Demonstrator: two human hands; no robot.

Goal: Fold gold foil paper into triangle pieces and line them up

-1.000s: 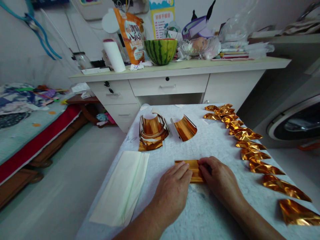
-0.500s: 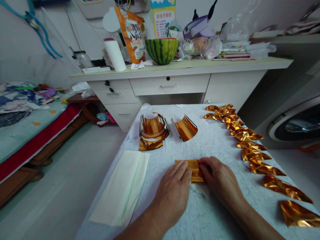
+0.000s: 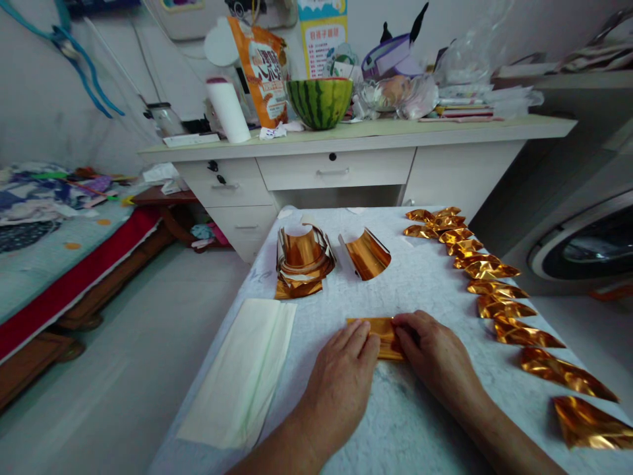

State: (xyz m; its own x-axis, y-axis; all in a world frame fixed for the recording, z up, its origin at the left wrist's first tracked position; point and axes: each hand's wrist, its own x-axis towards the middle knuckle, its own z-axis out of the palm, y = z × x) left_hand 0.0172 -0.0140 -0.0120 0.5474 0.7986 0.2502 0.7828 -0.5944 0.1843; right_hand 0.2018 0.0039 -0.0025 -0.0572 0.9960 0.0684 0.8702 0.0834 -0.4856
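A sheet of gold foil paper (image 3: 386,330), folded into a narrow strip, lies flat on the cloth-covered table in front of me. My left hand (image 3: 343,369) grips its left part, the fingers close together on top and the thumb at the near edge. At the right end, my right hand (image 3: 438,353) pinches the strip between thumb and fingers; some fingertips are hidden. Beyond the hands stand a stack of curled gold foil sheets (image 3: 302,254) and a separate curved gold sheet (image 3: 368,254). Folded gold foil pieces (image 3: 499,288) form a row along the table's right side.
A folded whitish sheet (image 3: 242,376) lies on the table's left side. Behind the table, a white desk (image 3: 341,168) carries a cut watermelon (image 3: 320,102), an orange pouch (image 3: 264,76) and a white roll (image 3: 228,112). A washing machine (image 3: 588,224) stands to the right, a bed (image 3: 74,251) to the left.
Both hands stay at the foil strip with almost no visible movement. The view has shifted very slightly.
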